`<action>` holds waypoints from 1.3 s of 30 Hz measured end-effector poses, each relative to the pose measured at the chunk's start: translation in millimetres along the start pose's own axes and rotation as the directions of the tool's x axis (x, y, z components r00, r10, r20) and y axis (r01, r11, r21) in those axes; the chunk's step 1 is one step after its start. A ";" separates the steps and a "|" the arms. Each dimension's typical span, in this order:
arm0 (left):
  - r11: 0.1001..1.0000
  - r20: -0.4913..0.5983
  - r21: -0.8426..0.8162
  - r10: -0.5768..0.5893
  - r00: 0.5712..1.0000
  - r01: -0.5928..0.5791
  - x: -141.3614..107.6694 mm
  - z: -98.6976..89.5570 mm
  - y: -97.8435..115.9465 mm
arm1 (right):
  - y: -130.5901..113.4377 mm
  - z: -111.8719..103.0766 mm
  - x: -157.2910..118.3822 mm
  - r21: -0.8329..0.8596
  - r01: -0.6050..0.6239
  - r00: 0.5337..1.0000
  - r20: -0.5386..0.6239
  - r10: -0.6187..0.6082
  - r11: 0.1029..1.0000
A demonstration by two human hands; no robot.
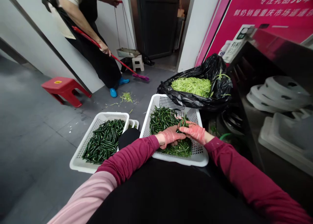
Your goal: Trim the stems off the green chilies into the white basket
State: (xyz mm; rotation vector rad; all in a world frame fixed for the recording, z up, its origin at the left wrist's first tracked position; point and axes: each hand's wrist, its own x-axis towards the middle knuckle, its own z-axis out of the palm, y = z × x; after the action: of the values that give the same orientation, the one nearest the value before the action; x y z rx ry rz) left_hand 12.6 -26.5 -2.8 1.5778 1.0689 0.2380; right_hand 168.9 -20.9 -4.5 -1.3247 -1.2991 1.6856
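Observation:
Both my hands wear thin pinkish-red gloves and meet over the near right part of a white perforated basket. Dark green chili peppers fill its far left part, and thin green stems lie at its near side. My right hand is closed round a small bunch of green peppers. Beside it, my left hand has its fingers against the same bunch, palm over the stems; whether it grips any pepper is unclear. A second white basket on the left holds more dark green peppers.
A black plastic bag of light green shreds sits behind the basket. At the back left a person holds a red-handled broom and a hanging dustpan. A red stool stands left; metal shelving is at right.

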 end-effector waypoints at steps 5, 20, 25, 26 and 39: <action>0.999 -0.103 0.018 -0.027 0.994 0.029 0.3 10.7 -10.8 | 24.6 25.0 0.3 0.194 0.059 0.996 -0.081 -0.044 0.979; 0.930 -0.188 -0.288 -0.290 0.938 0.229 -38.4 -6.2 -28.8 | 37.4 33.9 -19.6 0.029 0.039 0.976 -0.215 -0.032 0.999; 0.995 -0.375 0.007 0.096 0.922 -0.100 -34.4 -18.1 -10.6 | 30.4 33.6 -28.2 -0.037 -0.025 0.993 0.119 0.030 0.999; 0.991 -0.342 0.072 0.130 0.931 -0.112 -33.4 -17.2 -8.4 | 31.3 34.4 -29.1 -0.025 -0.020 0.988 0.156 0.024 0.999; 0.989 -0.190 0.146 0.041 0.981 -0.013 -21.4 -11.4 -30.3 | 50.8 42.7 -36.5 0.101 -0.146 0.989 0.035 0.143 0.984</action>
State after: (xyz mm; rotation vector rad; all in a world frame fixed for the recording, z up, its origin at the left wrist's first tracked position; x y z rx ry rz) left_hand -22.1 -36.7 -17.0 1.7258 1.2379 0.3443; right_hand 144.2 -83.3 -39.7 -1.3677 -1.1376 1.8498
